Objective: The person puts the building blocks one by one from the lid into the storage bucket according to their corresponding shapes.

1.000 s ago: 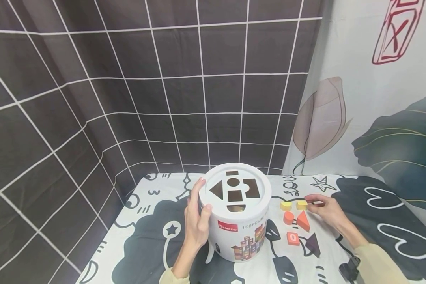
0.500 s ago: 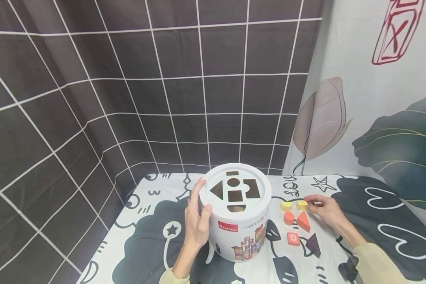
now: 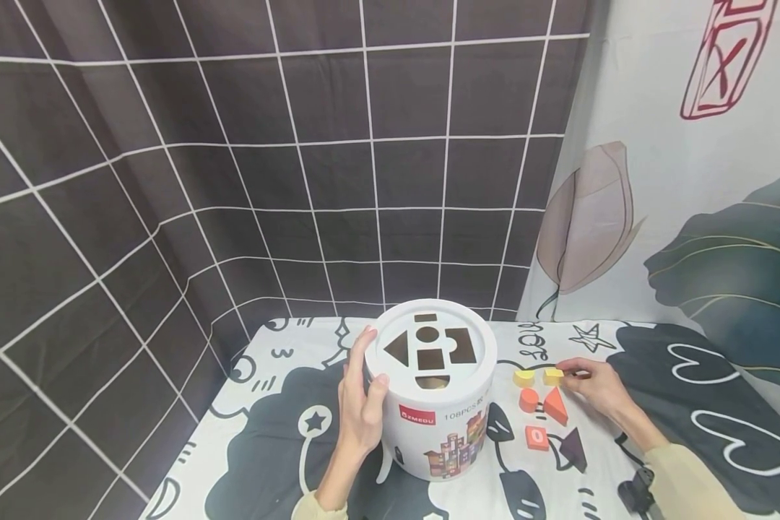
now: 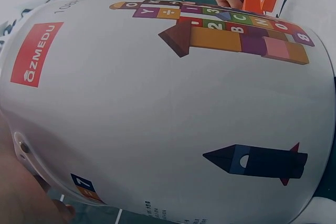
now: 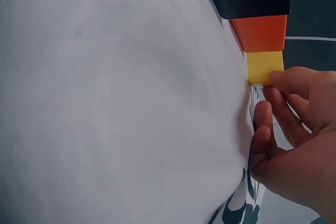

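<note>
In the head view a white lidded bucket (image 3: 442,426) stands on the patterned cloth, with cut-out shapes in its lid (image 3: 399,372). My left hand (image 3: 359,404) rests along its left side, thumb near the rim. In the left wrist view the bucket's printed wall (image 4: 157,98) fills the frame. To the right of it, my right hand (image 3: 598,386) pinches a small yellow block (image 3: 552,376) at its right end; in the right wrist view a fingertip overlaps the corner of this yellow block (image 5: 262,66). A second yellow block (image 3: 523,378) lies just left.
Below the yellow blocks lie an orange round block (image 3: 529,399), an orange triangular block (image 3: 555,406), an orange square block (image 3: 536,438) marked 0 and a dark triangular block (image 3: 573,449). A black object (image 3: 637,491) with a cable sits by the right sleeve. Grid-patterned fabric (image 3: 338,180) hangs behind.
</note>
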A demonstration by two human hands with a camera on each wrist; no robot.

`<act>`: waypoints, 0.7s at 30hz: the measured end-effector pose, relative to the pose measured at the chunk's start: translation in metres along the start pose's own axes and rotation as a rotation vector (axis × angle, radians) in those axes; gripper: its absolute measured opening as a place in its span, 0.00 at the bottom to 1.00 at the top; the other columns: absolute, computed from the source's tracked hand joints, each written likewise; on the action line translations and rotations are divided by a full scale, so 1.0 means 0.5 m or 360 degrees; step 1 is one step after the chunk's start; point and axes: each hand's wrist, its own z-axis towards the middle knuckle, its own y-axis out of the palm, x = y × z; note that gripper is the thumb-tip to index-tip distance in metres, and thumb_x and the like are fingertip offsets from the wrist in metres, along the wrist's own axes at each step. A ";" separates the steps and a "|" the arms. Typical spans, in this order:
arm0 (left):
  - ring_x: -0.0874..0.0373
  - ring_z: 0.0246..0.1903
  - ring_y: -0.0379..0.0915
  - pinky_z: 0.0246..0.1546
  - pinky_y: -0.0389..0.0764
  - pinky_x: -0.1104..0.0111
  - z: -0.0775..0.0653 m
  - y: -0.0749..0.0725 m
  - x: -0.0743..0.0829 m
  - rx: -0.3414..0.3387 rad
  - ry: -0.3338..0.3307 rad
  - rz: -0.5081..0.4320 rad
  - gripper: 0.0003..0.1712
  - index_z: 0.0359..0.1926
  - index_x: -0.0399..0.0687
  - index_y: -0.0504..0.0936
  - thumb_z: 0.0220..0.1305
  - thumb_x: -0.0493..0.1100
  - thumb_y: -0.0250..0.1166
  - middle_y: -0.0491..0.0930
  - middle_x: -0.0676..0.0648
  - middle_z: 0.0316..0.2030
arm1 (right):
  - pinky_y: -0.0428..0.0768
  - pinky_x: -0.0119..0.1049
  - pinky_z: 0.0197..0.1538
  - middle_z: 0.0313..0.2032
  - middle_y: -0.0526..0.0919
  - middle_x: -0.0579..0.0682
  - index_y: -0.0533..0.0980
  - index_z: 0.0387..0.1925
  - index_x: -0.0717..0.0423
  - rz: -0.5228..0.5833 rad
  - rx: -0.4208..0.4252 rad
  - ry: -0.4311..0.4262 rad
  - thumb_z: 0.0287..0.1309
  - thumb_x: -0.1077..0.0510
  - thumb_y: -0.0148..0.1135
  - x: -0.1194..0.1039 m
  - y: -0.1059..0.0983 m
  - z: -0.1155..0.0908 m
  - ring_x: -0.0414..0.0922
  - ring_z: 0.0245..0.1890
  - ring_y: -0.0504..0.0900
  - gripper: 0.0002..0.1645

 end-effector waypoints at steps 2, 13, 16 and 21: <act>0.38 0.66 0.66 0.56 0.46 0.22 0.000 0.000 0.000 -0.0001 0.0003 -0.0001 0.36 0.69 0.45 0.70 0.62 0.53 0.49 0.69 0.43 0.69 | 0.78 0.55 0.47 0.48 0.81 0.69 0.77 0.51 0.72 0.0004 0.0002 0.0006 0.56 0.70 0.63 -0.001 0.000 -0.002 0.64 0.46 0.79 0.20; 0.38 0.65 0.66 0.56 0.46 0.22 -0.002 -0.001 0.000 0.0002 0.0004 0.0011 0.36 0.69 0.45 0.70 0.62 0.53 0.49 0.68 0.44 0.69 | 0.78 0.44 0.40 0.48 0.81 0.67 0.76 0.54 0.70 0.0059 -0.0062 0.0025 0.61 0.61 0.66 -0.040 -0.027 -0.002 0.61 0.47 0.80 0.22; 0.38 0.65 0.66 0.56 0.46 0.22 -0.003 -0.001 -0.001 0.0005 0.0012 0.0011 0.35 0.69 0.45 0.70 0.62 0.53 0.49 0.68 0.44 0.69 | 0.79 0.45 0.41 0.48 0.82 0.66 0.77 0.54 0.69 0.0062 -0.0068 -0.0013 0.61 0.59 0.66 -0.058 -0.032 -0.004 0.62 0.47 0.80 0.23; 0.39 0.66 0.65 0.56 0.46 0.22 -0.002 0.000 -0.001 0.0005 0.0016 0.0010 0.35 0.69 0.45 0.70 0.63 0.53 0.49 0.68 0.43 0.69 | 0.80 0.52 0.45 0.47 0.83 0.65 0.77 0.54 0.69 0.0068 -0.0061 -0.0069 0.61 0.58 0.66 -0.093 -0.042 -0.006 0.63 0.48 0.80 0.24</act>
